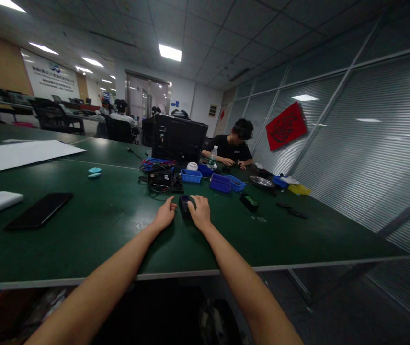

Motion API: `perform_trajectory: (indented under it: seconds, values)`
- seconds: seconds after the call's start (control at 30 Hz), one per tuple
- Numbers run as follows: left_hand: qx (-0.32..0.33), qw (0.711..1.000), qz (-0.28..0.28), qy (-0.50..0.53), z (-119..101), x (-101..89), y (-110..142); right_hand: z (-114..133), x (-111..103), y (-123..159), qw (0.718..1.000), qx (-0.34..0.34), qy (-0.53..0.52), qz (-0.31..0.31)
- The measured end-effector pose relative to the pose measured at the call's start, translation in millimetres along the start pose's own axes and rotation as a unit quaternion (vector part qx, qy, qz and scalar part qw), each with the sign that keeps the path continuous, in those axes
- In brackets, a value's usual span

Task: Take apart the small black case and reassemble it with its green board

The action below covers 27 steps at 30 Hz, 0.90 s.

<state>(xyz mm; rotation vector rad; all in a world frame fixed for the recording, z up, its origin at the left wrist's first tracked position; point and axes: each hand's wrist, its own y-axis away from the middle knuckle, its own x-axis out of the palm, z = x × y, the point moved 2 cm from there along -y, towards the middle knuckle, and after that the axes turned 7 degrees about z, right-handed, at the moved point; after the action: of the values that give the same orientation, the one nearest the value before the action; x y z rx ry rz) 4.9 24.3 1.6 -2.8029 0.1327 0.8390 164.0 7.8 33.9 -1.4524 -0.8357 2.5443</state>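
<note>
A small black box-shaped device (184, 205) with a dark panel on its upper face lies on the green table between my hands. My right hand (201, 212) is at its right side, thumb and index finger against the device's edge, the other fingers bent forward over the tabletop. To the left, a small gap separates my left hand (165, 213) from the device. Its fingers are loosely bent and apart, holding nothing. What exactly the device is cannot be made out.
Beyond the device sit a black power adapter (160, 180) with cables, a blue tray (191, 176) and a monitor (179, 138). A black phone (39, 211) lies left; a black box with green display (249, 202) stands right. Across the table sits another person (237, 143).
</note>
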Motion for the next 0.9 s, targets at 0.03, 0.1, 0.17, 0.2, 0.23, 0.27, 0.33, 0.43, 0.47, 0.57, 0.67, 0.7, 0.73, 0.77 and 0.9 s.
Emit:
perform_trajectory:
  seconds: [0.03, 0.1, 0.17, 0.2, 0.23, 0.27, 0.33, 0.43, 0.47, 0.57, 0.67, 0.7, 0.73, 0.77, 0.9]
  values:
    - [-0.005, 1.000, -0.006, 0.000, -0.2, -0.3, -0.1, -7.8, 1.0, -2.7, 0.999, 0.036, -0.034, -0.017]
    - [-0.013, 1.000, -0.027, -0.003, -1.4, -1.4, -0.4, -20.9, 6.2, -6.5, 0.989, 0.098, -0.109, -0.022]
    - [-0.019, 0.999, -0.050, -0.008, -3.3, -3.0, -0.4, -26.7, 15.6, -7.8, 0.970, 0.118, -0.211, 0.022]
    - [-0.018, 0.998, -0.061, -0.011, -4.4, -3.9, -0.2, -26.2, 21.2, -7.4, 0.954, 0.113, -0.273, 0.058]
    - [-0.016, 0.997, -0.071, -0.016, -5.7, -4.8, 0.4, -23.8, 26.7, -6.5, 0.931, 0.102, -0.337, 0.095]
    - [-0.012, 0.996, -0.082, -0.025, -7.2, -5.9, 1.3, -20.2, 31.5, -5.3, 0.904, 0.088, -0.398, 0.128]
    - [-0.007, 0.993, -0.104, -0.055, -10.3, -8.3, 4.5, -12.8, 37.9, -3.1, 0.855, 0.067, -0.487, 0.164]
    - [0.003, 0.987, -0.118, -0.111, -14.2, -10.1, 10.6, -9.3, 39.6, -2.9, 0.841, 0.068, -0.512, 0.161]
    - [0.005, 0.986, -0.114, -0.126, -14.8, -9.9, 12.2, -11.0, 38.6, -3.6, 0.852, 0.075, -0.496, 0.150]
    - [-0.007, 0.986, -0.087, -0.144, -14.1, -8.3, 14.0, -21.0, 33.3, -6.6, 0.897, 0.090, -0.420, 0.101]
    - [-0.030, 0.987, -0.074, -0.138, -12.5, -7.9, 13.1, -32.4, 27.9, -9.3, 0.930, 0.089, -0.351, 0.059]
    - [-0.031, 0.988, -0.073, -0.136, -12.4, -8.3, 12.8, -35.9, 26.6, -10.1, 0.937, 0.091, -0.335, 0.049]
    - [-0.030, 0.988, -0.073, -0.134, -12.4, -8.9, 12.8, -39.4, 25.6, -10.8, 0.940, 0.095, -0.324, 0.041]
    - [-0.027, 0.988, -0.073, -0.132, -12.4, -9.7, 13.1, -42.9, 24.9, -11.5, 0.941, 0.101, -0.319, 0.036]
    - [-0.020, 0.988, -0.074, -0.133, -10.0, -16.3, 17.3, -54.6, 25.9, -13.7, 0.924, 0.138, -0.354, 0.035]
